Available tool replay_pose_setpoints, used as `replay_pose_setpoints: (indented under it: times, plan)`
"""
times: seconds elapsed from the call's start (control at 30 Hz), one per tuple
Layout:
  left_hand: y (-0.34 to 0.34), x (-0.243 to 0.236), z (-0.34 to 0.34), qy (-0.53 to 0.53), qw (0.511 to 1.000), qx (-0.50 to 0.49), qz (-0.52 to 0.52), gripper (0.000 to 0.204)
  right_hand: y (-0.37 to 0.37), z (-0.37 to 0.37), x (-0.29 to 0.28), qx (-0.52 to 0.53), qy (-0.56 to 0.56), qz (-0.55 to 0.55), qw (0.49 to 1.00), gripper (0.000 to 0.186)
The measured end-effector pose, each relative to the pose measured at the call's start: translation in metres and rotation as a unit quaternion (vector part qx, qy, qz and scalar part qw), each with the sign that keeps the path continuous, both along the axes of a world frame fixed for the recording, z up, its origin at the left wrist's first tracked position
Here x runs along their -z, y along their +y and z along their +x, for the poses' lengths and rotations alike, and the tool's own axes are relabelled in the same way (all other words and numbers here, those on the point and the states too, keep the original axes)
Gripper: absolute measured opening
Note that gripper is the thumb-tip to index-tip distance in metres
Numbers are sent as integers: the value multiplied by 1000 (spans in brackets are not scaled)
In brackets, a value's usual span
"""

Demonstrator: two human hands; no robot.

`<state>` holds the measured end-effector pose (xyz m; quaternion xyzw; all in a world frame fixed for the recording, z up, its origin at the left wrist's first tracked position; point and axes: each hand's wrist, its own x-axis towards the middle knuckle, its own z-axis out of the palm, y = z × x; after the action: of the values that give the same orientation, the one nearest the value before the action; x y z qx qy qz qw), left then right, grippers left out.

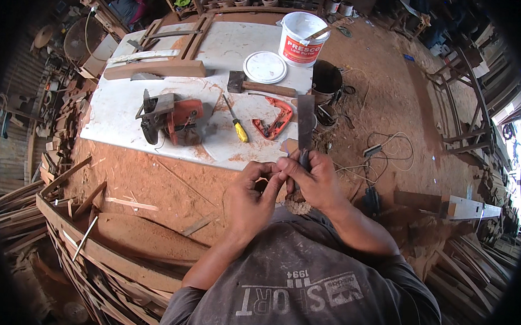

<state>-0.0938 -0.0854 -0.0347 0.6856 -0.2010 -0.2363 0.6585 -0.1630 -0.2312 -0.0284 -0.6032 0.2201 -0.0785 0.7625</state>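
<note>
My right hand [316, 181] grips the dark handle of a wide flat scraper [305, 121], whose grey blade points away from me over the table's near right corner. My left hand [252, 198] is just to its left. Its thumb and fingertips are pinched together against the right hand's fingers at the handle. Whether they hold anything small is hidden. Both hands hover above the sawdust-covered floor in front of the white tabletop [122, 130].
On the tabletop lie an orange power tool [175, 119], a yellow-handled screwdriver [236, 124], an orange-handled tool [274, 121], a hammer [261, 87], a white lid [264, 67], a wooden block [154, 69] and a white bucket [302, 39]. A black bucket [326, 78] and cables [383, 150] sit to the right, curved wood pieces [94, 242] at lower left.
</note>
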Motion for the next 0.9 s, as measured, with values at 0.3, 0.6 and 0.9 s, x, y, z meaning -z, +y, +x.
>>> replay_pose_setpoints:
  times: [0.3, 0.6, 0.9]
  plan:
    - [26, -6, -3, 178, 983, 8, -38, 7, -120, 4, -32, 375, -37, 11, 926, 32]
    - [18, -17, 10, 222, 968, 12, -115, 11, -75, -22, -26, 241, 58, -53, 967, 39]
    - [11, -22, 4, 178, 980, 56, -75, 14, -18, -6, -46, -77, -3, -15, 997, 22]
